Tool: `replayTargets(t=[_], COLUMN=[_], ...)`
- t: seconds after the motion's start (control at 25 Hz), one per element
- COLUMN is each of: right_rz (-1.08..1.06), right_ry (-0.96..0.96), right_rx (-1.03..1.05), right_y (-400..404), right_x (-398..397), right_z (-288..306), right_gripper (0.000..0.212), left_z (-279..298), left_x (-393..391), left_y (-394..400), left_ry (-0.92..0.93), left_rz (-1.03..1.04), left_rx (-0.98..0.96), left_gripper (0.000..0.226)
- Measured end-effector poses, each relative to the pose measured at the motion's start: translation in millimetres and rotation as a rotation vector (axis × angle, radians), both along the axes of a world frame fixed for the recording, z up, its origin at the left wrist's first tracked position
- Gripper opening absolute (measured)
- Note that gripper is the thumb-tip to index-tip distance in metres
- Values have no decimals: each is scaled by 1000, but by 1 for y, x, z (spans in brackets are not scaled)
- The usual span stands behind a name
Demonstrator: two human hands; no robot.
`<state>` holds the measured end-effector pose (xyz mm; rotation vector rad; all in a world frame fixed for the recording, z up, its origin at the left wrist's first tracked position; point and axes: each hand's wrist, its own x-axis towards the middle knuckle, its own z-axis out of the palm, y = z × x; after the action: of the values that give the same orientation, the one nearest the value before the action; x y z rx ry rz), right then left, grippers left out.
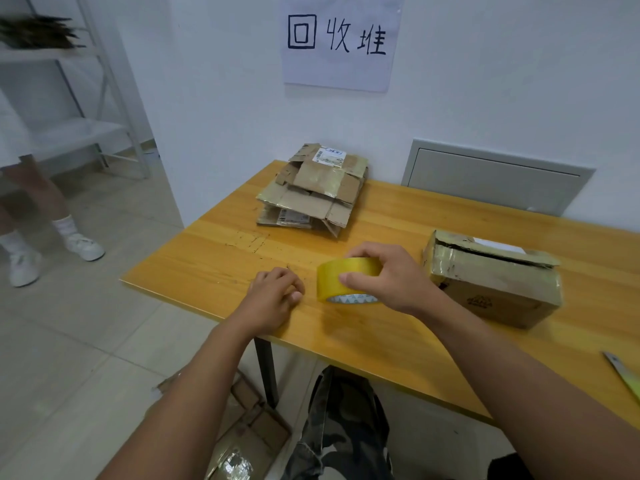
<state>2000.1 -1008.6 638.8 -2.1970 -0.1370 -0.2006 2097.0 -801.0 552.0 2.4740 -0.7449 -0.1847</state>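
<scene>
Right hand [391, 282]: fingers grasp the tape roll [346, 278], held on edge just above the tabletop [214, 258]. Left hand [273, 296]: fingers curled, grasping nothing visible, just left of roll.

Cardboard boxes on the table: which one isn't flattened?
The taped box right of the right hand gripping the tape roll: box-shaped; the others lie flat in a stack by the wall.

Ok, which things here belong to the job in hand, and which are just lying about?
In the job: tape roll, gripped by the right hand; left hand beside it; probably the cardboard box.
Lying about: flattened cardboard pile, wall sign, cutter at far right, cardboard scraps low down.
</scene>
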Motion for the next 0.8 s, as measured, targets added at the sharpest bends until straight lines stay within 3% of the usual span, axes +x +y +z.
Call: replayTargets(t=[0.08, 0.2, 0.32, 0.4, 0.52, 0.64, 0.8], right_rz=[11, -21, -76, -102, -159, -213, -323], right_ry=[4, -12, -76, -115, -148, -148, -176], right_rx=[21, 60, 149, 81, -4, -24, -24], right_y=[-1, -4, -20, -34, -61, -95, -143], right_x=[-1, -5, -14, -25, -48, -73, -98], right_z=[-1, 4, 31, 53, 73, 76, 75], right_gripper=[12, 15, 29, 40, 53, 50, 47], left_z=[0, 8, 45, 73, 91, 94, 109], left_x=[0, -7, -10, -9, -14, -25, -42], left_y=[3, 9, 11, 5, -18, -53, -114], left_ry=[32, -62, -211, -202, 8, 206, 496], left_rz=[19, 52, 17, -38, -52, -14, -20], left_rx=[-93, -242, -389, -391, -498, -621, -821], left_gripper=[19, 31, 20, 26, 21, 8, 14])
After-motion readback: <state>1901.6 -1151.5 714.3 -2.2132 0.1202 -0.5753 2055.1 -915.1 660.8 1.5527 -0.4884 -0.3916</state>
